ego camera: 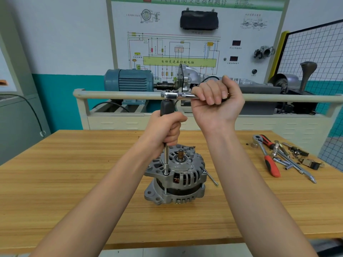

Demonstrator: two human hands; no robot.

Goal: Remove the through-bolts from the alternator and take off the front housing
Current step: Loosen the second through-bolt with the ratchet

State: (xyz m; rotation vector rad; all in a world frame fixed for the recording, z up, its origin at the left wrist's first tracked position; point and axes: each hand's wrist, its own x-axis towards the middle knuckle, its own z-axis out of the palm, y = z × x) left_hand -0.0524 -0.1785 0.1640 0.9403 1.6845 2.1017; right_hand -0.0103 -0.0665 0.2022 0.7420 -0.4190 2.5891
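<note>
Above the alternator [176, 175] on the workbench [74, 182], the left hand [165, 130] grips an upright extension driver [166, 108] while the right hand [217, 102] holds the ratchet [178, 95] atop it.

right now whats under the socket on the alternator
The socket sits on a lug at the front-left rim of the alternator. A bolt shank shows below the lug. The bolt head is covered. The left hand grips the extension.
</note>
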